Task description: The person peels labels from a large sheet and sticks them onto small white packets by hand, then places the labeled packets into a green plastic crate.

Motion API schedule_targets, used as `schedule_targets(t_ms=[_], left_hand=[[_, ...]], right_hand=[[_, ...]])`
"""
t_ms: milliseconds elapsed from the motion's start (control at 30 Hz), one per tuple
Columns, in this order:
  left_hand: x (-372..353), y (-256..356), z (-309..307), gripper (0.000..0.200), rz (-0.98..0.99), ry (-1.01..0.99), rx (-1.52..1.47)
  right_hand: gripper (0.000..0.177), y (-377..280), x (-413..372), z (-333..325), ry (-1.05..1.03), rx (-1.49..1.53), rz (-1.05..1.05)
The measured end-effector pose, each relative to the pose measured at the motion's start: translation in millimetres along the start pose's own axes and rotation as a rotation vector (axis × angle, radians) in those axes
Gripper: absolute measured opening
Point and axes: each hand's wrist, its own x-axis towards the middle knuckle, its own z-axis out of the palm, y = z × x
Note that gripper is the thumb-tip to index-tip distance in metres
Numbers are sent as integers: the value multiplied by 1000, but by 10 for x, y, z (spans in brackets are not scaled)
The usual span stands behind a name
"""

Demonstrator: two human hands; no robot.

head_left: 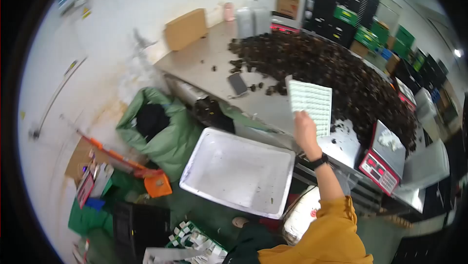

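Note:
My right hand (pixel 306 135), with a dark watch (pixel 319 160) on the wrist, reaches over the table's near edge. Its fingers are closed on the lower left edge of a pale green sheet of labels (pixel 312 104) printed in rows. The sheet stands tilted up in front of a big heap of dark brown, mushroom-like pieces (pixel 336 66). To the right of the sheet lies a red digital scale (pixel 382 159) with a whitish bit on its plate. My left hand is out of view.
A white tub (pixel 234 171) stands below the table's edge. Left of it is a green sack (pixel 170 142) with dark contents. A phone-like grey slab (pixel 238 83) lies on the metal table (pixel 195 64). Low down are an orange dustpan (pixel 157 185) and a green crate of white boxes (pixel 195 237).

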Motion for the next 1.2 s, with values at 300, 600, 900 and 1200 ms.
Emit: schedule_targets(t_ms=[300, 600, 900, 1200], left_hand=[[-122, 724, -102, 78, -387, -177, -1056], [-1377, 278, -783, 26, -478, 385, -875], [-2593, 604, -1138, 21, -257, 818, -808], [-2982, 894, -1084, 54, -53, 945, -674]], right_hand=[[16, -3047, -772, -22, -759, 733, -1296], [14, -3802, -2233, -165, -1015, 832, -2141], [43, -4285, -1981, -178, -795, 1065, -790], [36, -4678, -2674, -132, -1318, 1596, -491]])
